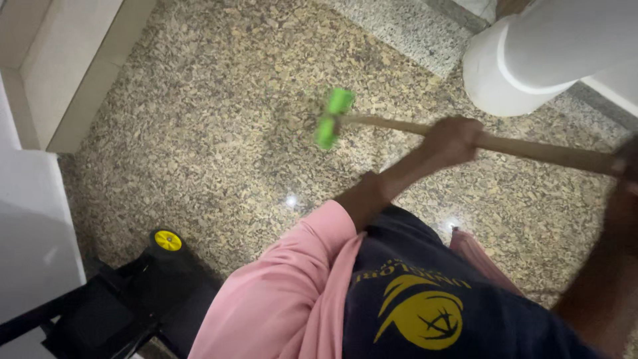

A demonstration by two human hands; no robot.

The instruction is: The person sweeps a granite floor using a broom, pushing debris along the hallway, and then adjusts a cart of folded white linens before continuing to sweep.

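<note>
Wooden mop handle [531, 149] slants across the speckled granite floor [199, 119], its green head [333, 118] down on the stone near the middle. Left hand [454, 139] is wrapped tight around the shaft midway. Right hand [625, 169] sits at the upper end, blurred, so its grip cannot be told. White pedestal base [505, 73] stands beyond; black cart with a yellow wheel [167, 240] waits nearby.

Materials and finishes
Wooden handle [531, 149], matt; green plastic head [333, 118]; speckled stone floor [219, 133], polished glossy; pink cloth sleeve [286, 292].
</note>
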